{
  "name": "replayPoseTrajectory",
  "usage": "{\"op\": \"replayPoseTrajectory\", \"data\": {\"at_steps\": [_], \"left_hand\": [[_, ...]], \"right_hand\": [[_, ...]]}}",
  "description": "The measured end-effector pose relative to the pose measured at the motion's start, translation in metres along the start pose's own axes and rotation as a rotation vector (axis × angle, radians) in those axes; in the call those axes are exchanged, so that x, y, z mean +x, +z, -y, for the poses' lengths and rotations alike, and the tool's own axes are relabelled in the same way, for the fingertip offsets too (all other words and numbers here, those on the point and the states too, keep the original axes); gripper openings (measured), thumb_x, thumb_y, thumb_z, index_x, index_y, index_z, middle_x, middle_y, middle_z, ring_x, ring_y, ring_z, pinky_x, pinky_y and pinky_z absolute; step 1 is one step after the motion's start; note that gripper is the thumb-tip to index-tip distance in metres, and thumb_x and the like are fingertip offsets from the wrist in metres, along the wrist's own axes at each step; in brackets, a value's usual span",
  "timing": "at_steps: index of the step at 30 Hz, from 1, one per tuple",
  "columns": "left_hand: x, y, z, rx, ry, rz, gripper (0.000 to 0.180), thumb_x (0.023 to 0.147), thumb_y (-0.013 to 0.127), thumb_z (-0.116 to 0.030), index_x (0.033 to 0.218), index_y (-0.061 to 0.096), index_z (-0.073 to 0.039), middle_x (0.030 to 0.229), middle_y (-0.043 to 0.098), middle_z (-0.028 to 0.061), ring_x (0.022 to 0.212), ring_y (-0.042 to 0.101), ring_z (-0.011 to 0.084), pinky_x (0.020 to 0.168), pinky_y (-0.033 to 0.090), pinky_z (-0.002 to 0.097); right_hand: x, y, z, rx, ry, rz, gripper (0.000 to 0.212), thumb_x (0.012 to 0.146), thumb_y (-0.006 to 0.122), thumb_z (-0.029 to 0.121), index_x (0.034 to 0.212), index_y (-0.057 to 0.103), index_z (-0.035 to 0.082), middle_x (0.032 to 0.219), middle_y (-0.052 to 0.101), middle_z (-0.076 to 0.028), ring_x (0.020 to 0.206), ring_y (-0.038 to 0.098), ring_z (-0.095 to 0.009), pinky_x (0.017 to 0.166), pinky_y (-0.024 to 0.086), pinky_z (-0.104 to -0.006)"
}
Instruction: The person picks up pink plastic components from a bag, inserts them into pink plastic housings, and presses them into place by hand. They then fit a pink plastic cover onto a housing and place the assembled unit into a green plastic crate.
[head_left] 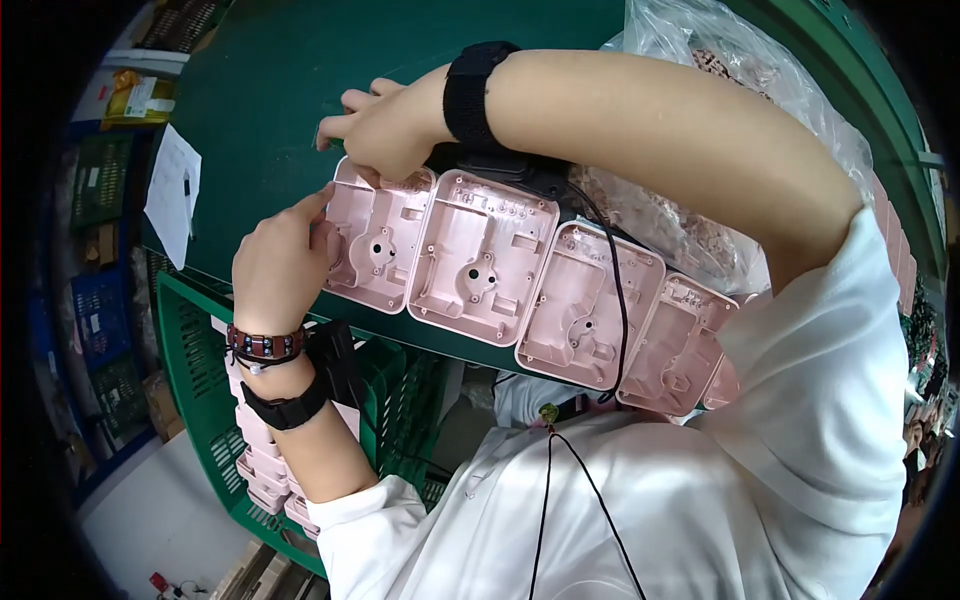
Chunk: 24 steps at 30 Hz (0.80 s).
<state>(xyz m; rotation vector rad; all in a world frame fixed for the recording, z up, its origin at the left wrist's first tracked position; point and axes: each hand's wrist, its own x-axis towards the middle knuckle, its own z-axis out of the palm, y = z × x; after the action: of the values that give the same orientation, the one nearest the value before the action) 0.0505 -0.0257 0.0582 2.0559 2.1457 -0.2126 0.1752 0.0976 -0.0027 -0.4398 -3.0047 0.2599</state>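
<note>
At 9 o'clock, a white sheet of paper (172, 190) lies on the dark green work table (270, 80). Below it, toward 7 o'clock, a green plastic crate (190, 350) holds stacked pink housings (262, 470), partly hidden by the person's left forearm, which wears a beaded bracelet (265, 347) and a black wrist strap (285, 408). The left hand (278, 262) rests against the left edge of the leftmost pink housing (378, 237), fingers loosely curled with the forefinger extended toward the housing's upper corner; whether it grips the part cannot be told. At 12 o'clock, the right hand (385, 128), crossing over from the person's right and wearing a black wristband (470, 92), presses its bent fingers on the top rim of the same housing. This housing is the first of a row of open pink housings (560, 300) running along the table's near edge from centre toward 4 o'clock, each touching the next. A black cable (618, 290) crosses the third housing. At 2 o'clock, a clear plastic bag (740, 70) lies behind the right forearm.
</note>
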Motion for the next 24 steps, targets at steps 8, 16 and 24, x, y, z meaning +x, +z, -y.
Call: {"op": "replayPoseTrajectory", "data": {"at_steps": [8, 16, 24], "left_hand": [[-0.009, -0.005, -0.001, -0.027, -0.059, 0.015, 0.033, 0.082, 0.051, -0.019, 0.113, 0.059, -0.014, 0.092, 0.064, 0.0129, 0.080, 0.061, 0.0325, 0.067, 0.049, 0.0388], [-0.029, -0.026, 0.003, -0.208, 0.027, -0.106, 0.037, 0.091, 0.046, -0.023, 0.124, 0.048, -0.005, 0.100, 0.061, 0.0175, 0.084, 0.060, 0.0245, 0.073, 0.045, 0.0295], [-0.082, -0.047, -0.069, -0.413, 0.223, -0.180, 0.038, 0.095, 0.039, -0.021, 0.129, 0.041, -0.004, 0.122, 0.050, 0.0127, 0.114, 0.046, 0.0244, 0.095, 0.034, 0.0330]], "right_hand": [[-0.040, -0.085, 0.005, -0.052, 0.016, -0.088, 0.024, 0.072, 0.050, 0.005, 0.089, 0.067, 0.006, 0.089, 0.064, -0.010, 0.087, 0.056, -0.024, 0.069, 0.047, -0.0334], [-0.298, -0.220, 0.110, 0.262, 0.359, 0.007, 0.023, 0.074, 0.054, 0.010, 0.095, 0.062, 0.004, 0.092, 0.059, -0.012, 0.085, 0.054, -0.027, 0.069, 0.044, -0.0344], [-0.469, -0.185, 0.211, 0.181, 1.150, -0.125, 0.029, 0.076, 0.058, 0.016, 0.101, 0.057, 0.002, 0.096, 0.054, -0.015, 0.083, 0.052, -0.030, 0.069, 0.040, -0.0354]]}}
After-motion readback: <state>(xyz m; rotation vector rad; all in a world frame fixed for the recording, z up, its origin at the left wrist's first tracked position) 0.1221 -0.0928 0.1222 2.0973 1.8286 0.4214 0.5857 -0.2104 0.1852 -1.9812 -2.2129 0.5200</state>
